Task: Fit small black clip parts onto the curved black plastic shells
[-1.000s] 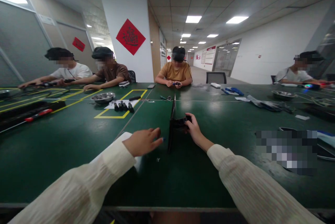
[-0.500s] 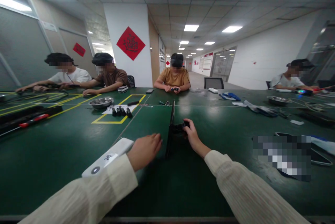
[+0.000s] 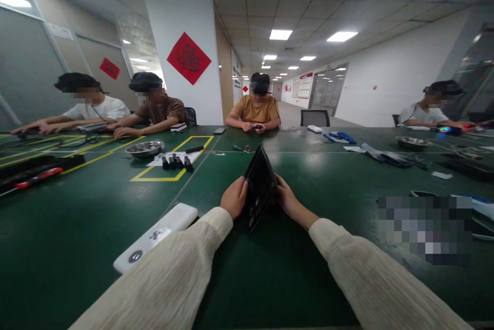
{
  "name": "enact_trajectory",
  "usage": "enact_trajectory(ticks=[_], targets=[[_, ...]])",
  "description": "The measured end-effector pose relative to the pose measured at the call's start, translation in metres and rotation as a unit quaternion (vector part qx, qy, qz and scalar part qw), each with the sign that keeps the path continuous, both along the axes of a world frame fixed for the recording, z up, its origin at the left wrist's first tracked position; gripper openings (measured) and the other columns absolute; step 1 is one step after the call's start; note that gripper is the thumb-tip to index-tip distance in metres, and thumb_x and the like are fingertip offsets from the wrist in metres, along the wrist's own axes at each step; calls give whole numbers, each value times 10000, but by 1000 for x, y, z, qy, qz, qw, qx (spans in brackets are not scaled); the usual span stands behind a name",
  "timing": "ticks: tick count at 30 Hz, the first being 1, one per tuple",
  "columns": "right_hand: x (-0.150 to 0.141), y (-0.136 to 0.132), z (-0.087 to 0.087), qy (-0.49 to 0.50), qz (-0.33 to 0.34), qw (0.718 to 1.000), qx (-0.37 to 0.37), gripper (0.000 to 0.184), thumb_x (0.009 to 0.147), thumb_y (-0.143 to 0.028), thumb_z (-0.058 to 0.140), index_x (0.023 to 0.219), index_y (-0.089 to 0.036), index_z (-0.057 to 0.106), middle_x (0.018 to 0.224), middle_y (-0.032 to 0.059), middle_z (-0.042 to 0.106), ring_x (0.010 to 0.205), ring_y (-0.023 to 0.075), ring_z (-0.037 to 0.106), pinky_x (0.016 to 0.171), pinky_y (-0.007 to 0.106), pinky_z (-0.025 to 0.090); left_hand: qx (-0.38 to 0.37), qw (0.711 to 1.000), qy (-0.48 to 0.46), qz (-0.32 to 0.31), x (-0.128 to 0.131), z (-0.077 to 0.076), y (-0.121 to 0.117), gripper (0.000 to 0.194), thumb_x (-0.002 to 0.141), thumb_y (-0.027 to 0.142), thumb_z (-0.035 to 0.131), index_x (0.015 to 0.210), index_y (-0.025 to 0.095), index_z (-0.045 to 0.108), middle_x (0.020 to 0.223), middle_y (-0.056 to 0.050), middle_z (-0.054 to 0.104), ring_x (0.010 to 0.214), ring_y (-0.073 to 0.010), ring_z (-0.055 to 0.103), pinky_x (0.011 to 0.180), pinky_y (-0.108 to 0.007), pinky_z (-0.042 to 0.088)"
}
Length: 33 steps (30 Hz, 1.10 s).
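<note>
Both my hands are on a thin black tablet-like panel [image 3: 263, 186], which stands tilted over the table in front of me. Faint lighter squares show low on the face turned toward my left side. My left hand [image 3: 234, 197] grips its left edge, the fingertips partly hidden against it. Closed at the opposite edge, my right hand [image 3: 287, 196] has its fingers behind the panel, where a dark part seen earlier is now mostly hidden. A long white device [image 3: 158, 237] with a handwritten label and a round dark spot lies beside my left forearm.
Several black cylindrical pieces [image 3: 177, 161] stand on white paper near a metal bowl [image 3: 145, 149]. Green-handled pliers [image 3: 243, 149] lie beyond the panel. Blue-and-grey gloves [image 3: 386, 156] and a blurred-out item [image 3: 424, 229] are at right. Co-workers sit around the green table [image 3: 127, 211].
My left hand has moved right and taken hold of the panel's left edge. The panel has turned from nearly edge-on, so more of its face shows. My right hand stays on it.
</note>
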State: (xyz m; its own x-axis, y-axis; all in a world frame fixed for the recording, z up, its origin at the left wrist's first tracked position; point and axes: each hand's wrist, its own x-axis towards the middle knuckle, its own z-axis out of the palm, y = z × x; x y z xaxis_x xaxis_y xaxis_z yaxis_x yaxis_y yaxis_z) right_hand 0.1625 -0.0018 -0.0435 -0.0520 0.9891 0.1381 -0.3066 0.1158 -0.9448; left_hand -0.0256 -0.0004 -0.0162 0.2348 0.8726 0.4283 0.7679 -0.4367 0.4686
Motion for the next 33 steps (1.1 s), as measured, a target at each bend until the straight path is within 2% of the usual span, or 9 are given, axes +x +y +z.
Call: enact_trajectory(ticks=[3,5,7,9,12,15,20,27,33], targets=[[0,-2,3,-1,-17,1000,-25,870,669,-265,596,1474,-223,270,830,-4,640,588,163,571,478,258,442,-16,996,88,-6,0,8,-4,368,963,348,219,915,201,553,972,-81,658,997,-208,608,860,-306,440],[0,-4,5,-7,-25,999,-37,965,683,-267,595,1521,-206,122,842,5,648,598,173,582,503,273,463,-40,991,129,1,-2,12,-4,420,969,354,194,927,199,582,976,-87,677,974,-214,630,832,-305,447],[-1,-6,6,-22,-27,999,-34,1008,693,-279,594,1529,-196,38,905,24,655,631,183,600,531,287,480,-71,985,157,23,-3,14,-5,456,971,355,179,945,192,605,967,-97,692,942,-225,648,796,-310,452],[-2,-7,6,-45,-31,998,-12,991,700,-298,593,1529,-195,60,995,43,646,700,193,614,587,305,501,-88,981,167,49,-3,14,-6,439,968,343,201,1055,182,599,1006,-113,696,959,-235,651,793,-315,452],[-4,-9,5,-81,-56,994,48,892,721,-337,594,1509,-204,197,1094,57,612,867,215,605,723,335,516,-88,981,160,67,-1,14,-8,424,963,327,234,1262,176,494,1062,-125,690,1001,-238,647,816,-318,450],[-5,-11,5,-104,-59,988,96,788,740,-348,604,1462,-232,313,1111,56,591,975,227,572,788,342,511,-98,982,149,64,0,16,-10,408,964,320,231,1259,182,476,1019,-117,702,973,-233,658,803,-314,451],[-4,-11,4,-102,-33,989,106,713,751,-353,624,1416,-276,380,1060,51,574,882,221,583,690,331,530,-102,983,141,58,1,22,-15,373,963,316,217,1191,182,480,968,-113,707,907,-229,670,748,-306,452],[-5,-11,1,-91,-37,991,92,804,743,-352,618,1471,-292,281,1176,76,500,737,168,558,570,288,512,-80,978,189,26,-2,26,-17,373,950,292,257,1213,177,495,914,-112,712,897,-234,667,794,-325,457],[-6,-16,5,-117,-53,985,117,814,768,-351,594,1485,-292,213,1166,82,482,739,171,550,521,274,501,-62,980,191,14,-5,23,-14,412,953,293,256,1269,164,487,970,-126,711,935,-243,665,829,-344,468]])
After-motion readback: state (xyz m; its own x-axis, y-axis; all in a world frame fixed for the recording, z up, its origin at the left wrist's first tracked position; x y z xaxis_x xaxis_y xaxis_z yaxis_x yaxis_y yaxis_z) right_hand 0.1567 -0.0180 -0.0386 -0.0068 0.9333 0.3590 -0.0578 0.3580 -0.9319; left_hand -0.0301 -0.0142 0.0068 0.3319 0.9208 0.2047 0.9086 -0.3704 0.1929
